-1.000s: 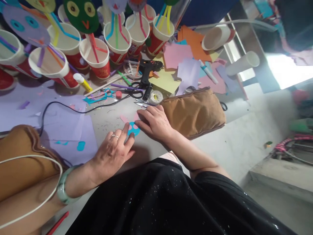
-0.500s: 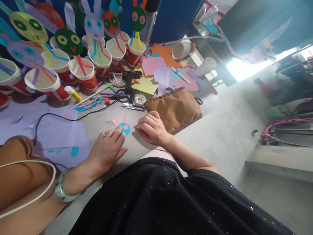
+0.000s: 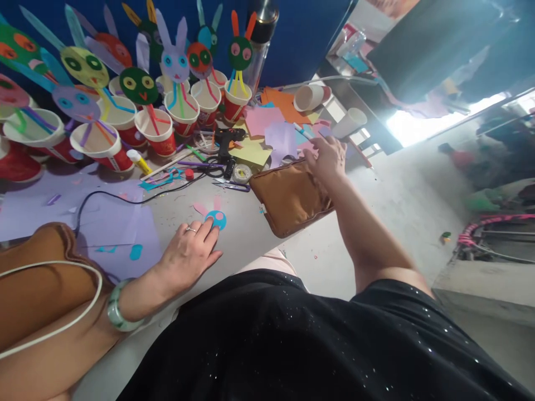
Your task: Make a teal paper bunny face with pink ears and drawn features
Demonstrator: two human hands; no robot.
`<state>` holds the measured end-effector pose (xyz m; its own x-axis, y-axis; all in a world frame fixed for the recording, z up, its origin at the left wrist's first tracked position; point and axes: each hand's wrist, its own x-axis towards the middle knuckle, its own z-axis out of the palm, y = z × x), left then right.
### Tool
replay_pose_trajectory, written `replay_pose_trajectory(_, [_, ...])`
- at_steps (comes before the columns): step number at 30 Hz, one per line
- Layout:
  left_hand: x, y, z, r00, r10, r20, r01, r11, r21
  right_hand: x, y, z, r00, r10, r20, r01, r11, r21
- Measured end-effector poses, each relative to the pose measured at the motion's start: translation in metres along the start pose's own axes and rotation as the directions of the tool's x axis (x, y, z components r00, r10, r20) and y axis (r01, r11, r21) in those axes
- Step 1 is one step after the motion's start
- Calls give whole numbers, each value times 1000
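Observation:
My left hand (image 3: 191, 252) lies flat on the table with its fingers stretched out. Its fingertips press on a blue round paper bunny head (image 3: 216, 219), which has pink paper ears and a pink spot; part of the head is hidden under the fingers. My right hand (image 3: 329, 159) reaches over a brown zip pouch (image 3: 286, 197), thumb and fingers apart. Those fingertips are at the near end of a white marker (image 3: 301, 130) among coloured paper sheets; whether they touch it is unclear.
Red-and-white paper cups (image 3: 155, 131) with paper animal heads on straws stand at the back left. A black glue gun (image 3: 228, 139), a tape roll (image 3: 241, 174), scissors, and a glue stick (image 3: 139, 161) lie mid-table. A black cord (image 3: 112, 195) crosses purple paper (image 3: 112, 223).
My right hand has moved away from beside the bunny head, forward and right over the pouch to the marker. My left hand stays on the bunny head. The view has shifted slightly.

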<state>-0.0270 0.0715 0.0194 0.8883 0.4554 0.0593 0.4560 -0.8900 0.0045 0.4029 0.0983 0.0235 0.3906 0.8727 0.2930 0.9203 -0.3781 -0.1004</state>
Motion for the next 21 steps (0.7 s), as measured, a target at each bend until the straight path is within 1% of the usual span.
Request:
replay_pose_trajectory(1, [0,0,0,1000,2,-7,-2,1000,6,17,6,3,998,53,39,-52,998,-37])
replay_pose_trajectory(3, [-1,0,-1,1000,4,-22,-4,1000,17,48,15,12,985,150,79,-143,986,-86])
replay_pose_trajectory(4, [-1,0,-1,1000,4,-27,-4,1000,19,61,17,16,980,170,109,-160,983,-90])
replay_pose_trajectory(5, [-1,0,-1,1000,4,-28,-3,1000,18,72,19,21,976,185,112,-176,980,-89])
replay_pose_trajectory(7, [0,-1,-1,1000,4,-31,-3,1000,12,87,20,30,974,186,132,-178,981,-75])
replay_pose_trajectory(10, [0,-2,-1,1000,1,-25,-1,1000,2,95,20,38,962,221,162,-208,974,-92])
replay_pose_trajectory(13, [1,-2,-1,1000,-4,-10,4,1000,-14,91,22,34,947,263,184,-245,963,-116])
replay_pose_trajectory(16, [2,-2,-1,1000,-20,7,20,1000,-22,76,22,20,947,261,188,-252,965,-70])
replay_pose_trajectory(18, [3,-2,-2,999,-27,28,28,999,-21,56,15,8,969,246,33,-248,964,99])
replay_pose_trajectory(20, [3,-2,-4,998,-27,58,29,999,-26,27,-1,-4,972,196,-129,-161,957,242])
replay_pose_trajectory(21, [3,-3,-5,997,-26,75,28,999,-28,10,-11,-10,975,140,-170,-87,954,287])
